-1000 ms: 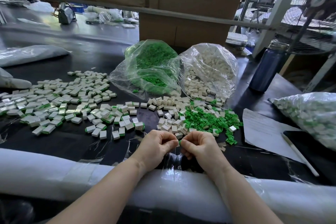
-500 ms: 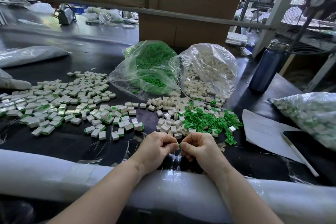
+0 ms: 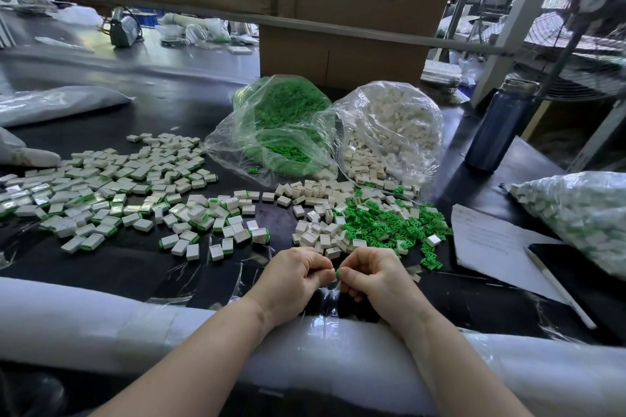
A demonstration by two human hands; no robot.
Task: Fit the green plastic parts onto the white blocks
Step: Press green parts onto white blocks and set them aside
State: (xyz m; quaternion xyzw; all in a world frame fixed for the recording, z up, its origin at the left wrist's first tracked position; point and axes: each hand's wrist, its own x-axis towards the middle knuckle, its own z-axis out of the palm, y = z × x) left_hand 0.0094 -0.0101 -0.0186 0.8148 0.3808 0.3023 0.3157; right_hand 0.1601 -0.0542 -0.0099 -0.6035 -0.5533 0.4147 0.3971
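Note:
My left hand (image 3: 294,276) and my right hand (image 3: 376,276) meet fingertip to fingertip near the table's front edge. Between them a small green plastic part (image 3: 337,273) shows, pinched by both; any white block there is hidden inside my fingers. Just beyond lies a heap of loose green parts (image 3: 382,225) beside loose white blocks (image 3: 318,234). Blocks with green fitted (image 3: 111,193) spread over the left of the table. Behind stand a clear bag of green parts (image 3: 281,125) and a clear bag of white blocks (image 3: 393,132).
A dark blue bottle (image 3: 498,125) stands at the back right. A sheet of paper (image 3: 487,240) with a pen (image 3: 559,284) lies right, next to a bag of blocks (image 3: 576,210). White foam padding (image 3: 101,318) runs along the front edge. Cardboard boxes (image 3: 338,44) rise behind.
Both hands have stayed together in nearly the same spot; the fingers shifted slightly and the green part now shows a little more between the fingertips.

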